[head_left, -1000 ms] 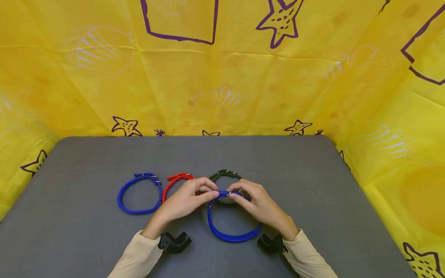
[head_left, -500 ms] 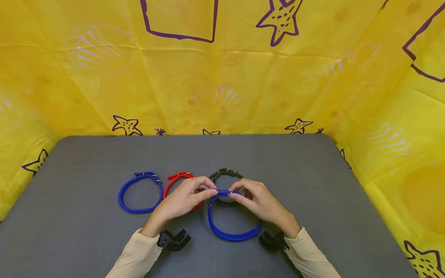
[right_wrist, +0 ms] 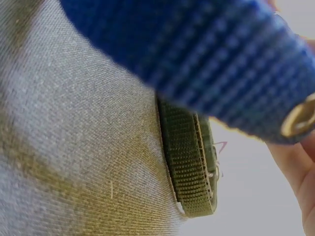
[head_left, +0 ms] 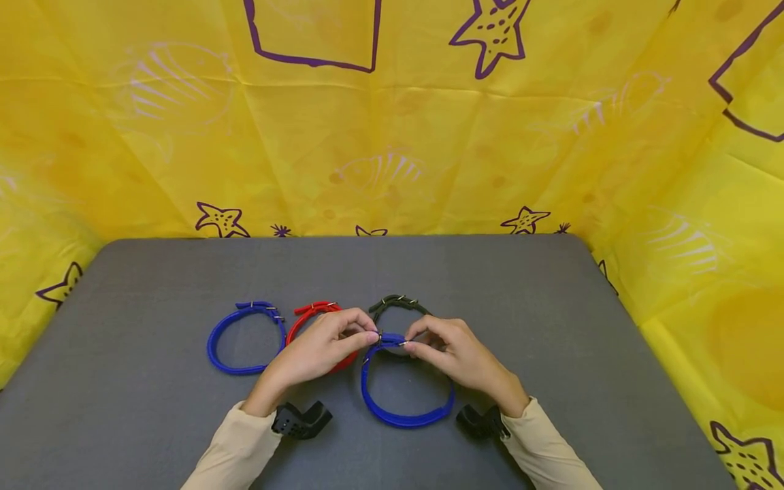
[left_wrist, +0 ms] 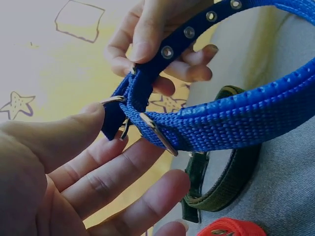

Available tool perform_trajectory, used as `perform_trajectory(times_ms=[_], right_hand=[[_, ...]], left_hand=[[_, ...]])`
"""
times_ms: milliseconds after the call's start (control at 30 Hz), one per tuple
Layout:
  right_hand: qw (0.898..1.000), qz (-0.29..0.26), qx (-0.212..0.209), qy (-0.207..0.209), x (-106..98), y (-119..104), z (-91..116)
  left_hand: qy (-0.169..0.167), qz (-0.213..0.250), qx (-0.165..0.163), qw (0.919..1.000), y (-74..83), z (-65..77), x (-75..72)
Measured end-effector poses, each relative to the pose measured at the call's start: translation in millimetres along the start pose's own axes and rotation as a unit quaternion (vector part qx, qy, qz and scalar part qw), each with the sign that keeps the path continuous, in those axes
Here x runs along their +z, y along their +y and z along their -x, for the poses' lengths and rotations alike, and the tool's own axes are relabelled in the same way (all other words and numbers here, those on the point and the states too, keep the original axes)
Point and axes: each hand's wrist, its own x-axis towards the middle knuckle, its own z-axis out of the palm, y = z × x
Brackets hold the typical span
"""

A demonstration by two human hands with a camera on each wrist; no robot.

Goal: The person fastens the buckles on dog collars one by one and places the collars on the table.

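Both hands hold a blue dog collar (head_left: 407, 420), its loop hanging toward the person. My left hand (head_left: 321, 344) pinches the buckle end between thumb and fingers; the left wrist view shows the thumb at the metal buckle (left_wrist: 114, 99). A D-ring (left_wrist: 158, 133) sits beside it on the webbing. With thumb and fingertips, my right hand (head_left: 453, 350) pinches the strap just right of the buckle, where several metal eyelets (left_wrist: 189, 32) run along it. In the right wrist view, blue webbing (right_wrist: 197, 54) fills the top and hides most of the right hand's fingers.
On the grey table (head_left: 153, 422) lie a second blue collar (head_left: 214, 347) at left, a red collar (head_left: 292, 332) partly behind the left hand, and a dark green collar (head_left: 392, 301) beyond the held one. A yellow printed cloth (head_left: 294, 136) stands behind the table.
The held blue collar and left hand have shifted slightly left. The gap between the two hands is a little wider, with more strap showing between them. The other collars stay put.
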Motion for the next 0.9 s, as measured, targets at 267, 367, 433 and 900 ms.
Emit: perform_trajectory(times_ms=[267,367,433,900], right_hand=[[0.999,-0.007,-0.002,0.053,1,-4,0],[0.997,-0.007,-0.019,0.076,4,-5,0],[0.995,-0.007,-0.04,0.091,6,-6,-1],[0.991,-0.012,-0.071,0.112,2,-4,-1]], left_hand=[[0.016,0.048,0.016,0.9986,2.4,0.0,4.3],[0.028,0.053,0.033,0.9976,4.7,0.0,7.4],[0.038,0.046,0.047,0.9971,6.2,0.0,9.0],[0.028,0.003,0.052,0.9982,6.6,8.5,-7.9]])
